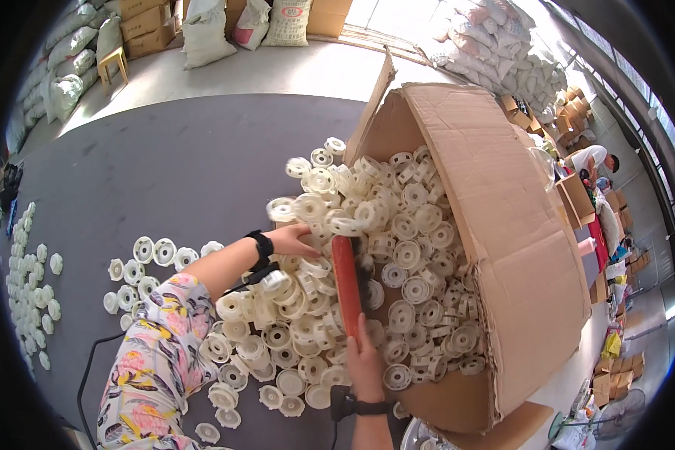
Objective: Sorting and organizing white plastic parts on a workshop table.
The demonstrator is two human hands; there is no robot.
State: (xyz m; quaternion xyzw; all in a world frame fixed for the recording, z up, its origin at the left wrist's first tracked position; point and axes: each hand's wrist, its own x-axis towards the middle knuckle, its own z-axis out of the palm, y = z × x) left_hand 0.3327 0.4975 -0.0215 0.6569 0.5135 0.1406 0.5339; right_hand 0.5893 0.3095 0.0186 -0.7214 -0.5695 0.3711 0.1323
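Note:
A brush (345,281) with a long red wooden back and dark bristles is gripped near its lower end by my right hand (365,364). Its bristles face right, against white plastic wheel-like parts (406,255) that lie heaped in the mouth of a cardboard box (514,240) tipped on its side. My left hand (292,240) rests among the parts just left of the brush, fingers stretched out and partly hidden by them. More of these round parts (277,334) spill from the box over the dark tabletop (195,142) beneath my forearms.
Separate groups of similar parts (30,285) lie at the table's far left. A black cable (90,367) runs down beside my left sleeve. Beyond the table stand filled sacks (206,37) and a small stool (114,64). Another person (592,159) works at the far right.

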